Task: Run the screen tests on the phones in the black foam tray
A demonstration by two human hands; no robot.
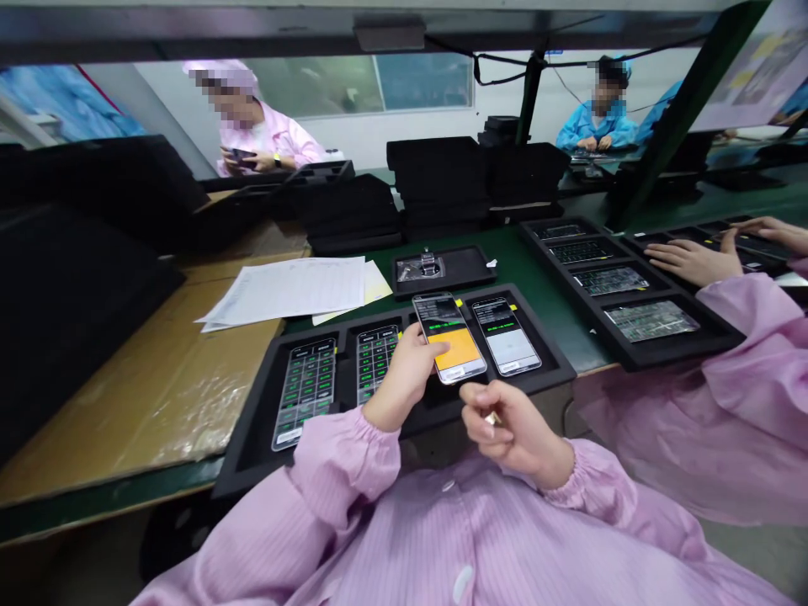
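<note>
My left hand grips a smartphone whose screen is part black with green text, part orange, and its thumb lies on the glass. The phone is tilted over a black foam tray. In that tray lie a phone with a grey lower screen on the right and two with green-lettered grids, the far-left phone and a second phone partly behind my left hand. Close below the held phone, my right hand is curled closed. A small shiny bit shows between its fingers, too small to name.
Behind the tray stand a small black tray with a clear bag and paper sheets. Stacked black trays rise farther back. On the right, a co-worker's hand is over another phone tray. A shelf hangs overhead.
</note>
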